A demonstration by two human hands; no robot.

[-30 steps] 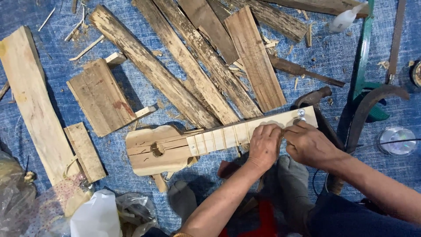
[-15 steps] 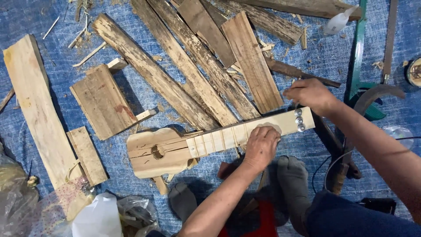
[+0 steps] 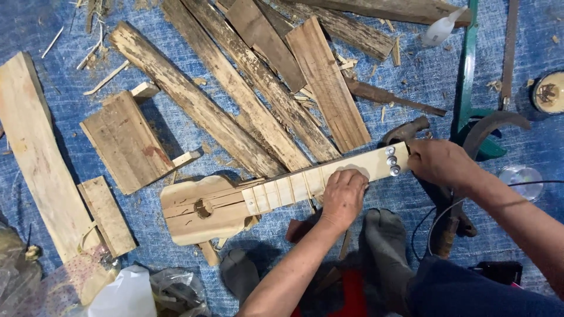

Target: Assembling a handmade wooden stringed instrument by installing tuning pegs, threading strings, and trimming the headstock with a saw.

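Note:
A small unfinished wooden guitar [image 3: 235, 202] lies on a blue tarp, body to the left, neck running up to the right. Its body has a round hole and its neck shows several fret lines. My left hand [image 3: 343, 196] presses palm-down on the upper neck. My right hand [image 3: 440, 163] grips the right end of the headstock, beside three metal tuning pegs [image 3: 392, 161]. Whether the right fingers pinch something small there is hidden.
Several rough wooden planks [image 3: 247, 100] fan out above the guitar. A wide board [image 3: 35, 158] and short blocks [image 3: 126, 144] lie at left. A hammer head [image 3: 405, 130], a green frame tool [image 3: 470, 88], a curved blade [image 3: 493, 126] and a clear disc [image 3: 521, 179] sit at right. Plastic bags [image 3: 117, 293] lie at the bottom left.
My right hand lifted off the neck, went up to the right, then came back down onto the headstock end. My left hand stayed pressed on the neck.

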